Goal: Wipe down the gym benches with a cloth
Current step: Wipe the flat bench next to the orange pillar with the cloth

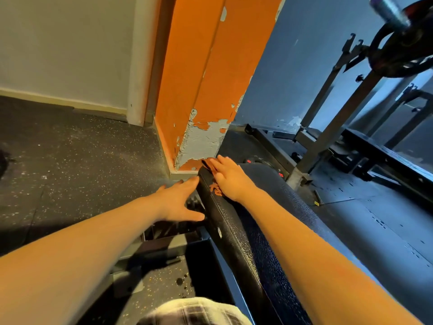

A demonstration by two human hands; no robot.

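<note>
Our right hand [230, 178] lies flat, fingers straight, pressing the cloth [216, 189] onto the far end of the bench [234, 242] — only a reddish bit peeks out. Our left hand [180, 200] is spread wide beside the bench edge, holding nothing — likely to steady us.

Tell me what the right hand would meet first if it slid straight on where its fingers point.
Probably the peeling base of the orange pillar. The right hand lies flat at the far end of the bench pad, fingers toward that corner; the gap between is hard to judge.
</note>
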